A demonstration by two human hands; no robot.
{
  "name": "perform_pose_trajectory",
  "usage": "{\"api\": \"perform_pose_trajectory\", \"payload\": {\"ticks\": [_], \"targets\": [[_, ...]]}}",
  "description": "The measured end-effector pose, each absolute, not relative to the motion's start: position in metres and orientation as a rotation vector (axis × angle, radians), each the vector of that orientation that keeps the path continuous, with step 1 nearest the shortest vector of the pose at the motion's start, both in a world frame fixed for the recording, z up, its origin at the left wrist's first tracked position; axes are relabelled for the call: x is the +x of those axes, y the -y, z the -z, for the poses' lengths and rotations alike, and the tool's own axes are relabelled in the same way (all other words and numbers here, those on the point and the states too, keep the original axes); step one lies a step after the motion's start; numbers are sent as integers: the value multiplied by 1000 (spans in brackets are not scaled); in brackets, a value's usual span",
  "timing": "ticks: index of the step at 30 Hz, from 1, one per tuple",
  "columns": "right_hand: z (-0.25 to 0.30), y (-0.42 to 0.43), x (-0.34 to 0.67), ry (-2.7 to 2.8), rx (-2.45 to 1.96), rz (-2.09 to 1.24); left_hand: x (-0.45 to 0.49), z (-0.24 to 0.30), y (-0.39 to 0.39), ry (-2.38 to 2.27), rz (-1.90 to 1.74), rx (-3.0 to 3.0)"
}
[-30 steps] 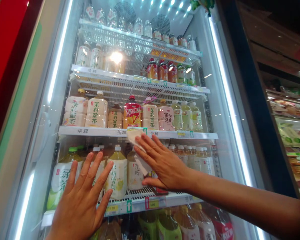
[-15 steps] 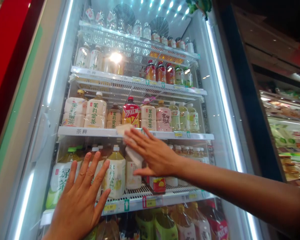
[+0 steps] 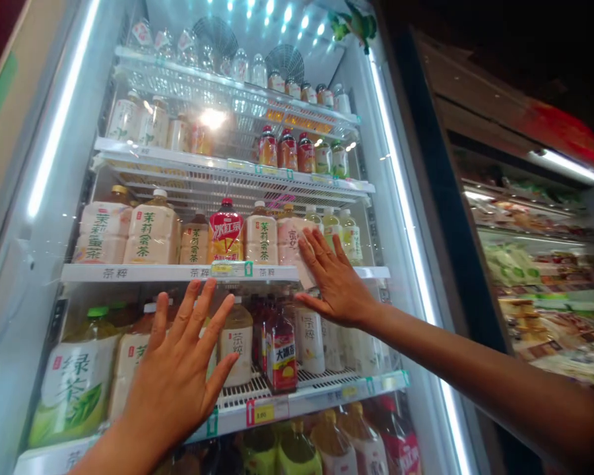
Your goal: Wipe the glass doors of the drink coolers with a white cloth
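My left hand [image 3: 181,359] is spread flat on or just in front of the glass door [image 3: 212,119] of an upright drinks cooler, holding nothing. To the right and higher up, my right hand [image 3: 339,284] lies with fingers stretched out over a thin white cloth [image 3: 305,276], pressed toward the glass. Part of the cloth is hidden under the palm. Behind the glass, a pink-labelled bottle [image 3: 288,243] shows beside the cloth. A dark red drink bottle [image 3: 281,356] stands on the shelf below, between my hands. A large green tea bottle [image 3: 72,382] is left of my left hand.
Shelves of bottled drinks fill the cooler, with a price-tag strip [image 3: 264,414] along a lower shelf. Light strips [image 3: 62,112] run up both sides. A green leafy decoration [image 3: 354,28] hangs at the upper right. Open shelves with packaged food [image 3: 534,264] stand farther right.
My right hand and the cloth have moved right across the glass, from the middle bottles to the pink-labelled one. The view has shifted right. My left hand stays spread.
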State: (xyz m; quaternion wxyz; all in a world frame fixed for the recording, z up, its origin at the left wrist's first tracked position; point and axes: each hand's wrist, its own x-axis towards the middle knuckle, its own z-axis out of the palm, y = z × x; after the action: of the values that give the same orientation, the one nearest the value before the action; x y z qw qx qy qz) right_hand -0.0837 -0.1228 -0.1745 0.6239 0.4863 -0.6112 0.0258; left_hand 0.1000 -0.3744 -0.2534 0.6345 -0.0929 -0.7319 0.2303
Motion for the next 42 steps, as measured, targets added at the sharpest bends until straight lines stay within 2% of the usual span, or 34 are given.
{"api": "perform_pose_trajectory", "payload": {"ticks": [4, 10, 15, 18, 21, 26, 32, 37, 42], "targets": [[174, 97, -100, 1394, 1262, 111, 81, 236, 352, 1676, -551, -250], [160, 77, -116, 1389, 1017, -149, 69, 213, 329, 1680, -569, -237], [157, 82, -110, 1369, 1320, 131, 70, 197, 328, 1687, -592, -223], [127, 85, -116, 1383, 1113, -54, 74, 185, 337, 1705, -613, -218], [115, 104, -104, 1361, 1080, -119, 82, 169, 352, 1721, -639, -205], [115, 149, -66, 1238, 1452, 199, 102, 147, 384, 1704, -729, -179], [74, 184, -51, 1310, 1218, -30, 124, 138, 430, 1714, -726, -83], [82, 218, -23, 1154, 1502, 256, 136, 137, 452, 1720, -724, -49], [43, 246, -9, 1339, 1197, -44, 152, 134, 463, 1736, -660, 16]]}}
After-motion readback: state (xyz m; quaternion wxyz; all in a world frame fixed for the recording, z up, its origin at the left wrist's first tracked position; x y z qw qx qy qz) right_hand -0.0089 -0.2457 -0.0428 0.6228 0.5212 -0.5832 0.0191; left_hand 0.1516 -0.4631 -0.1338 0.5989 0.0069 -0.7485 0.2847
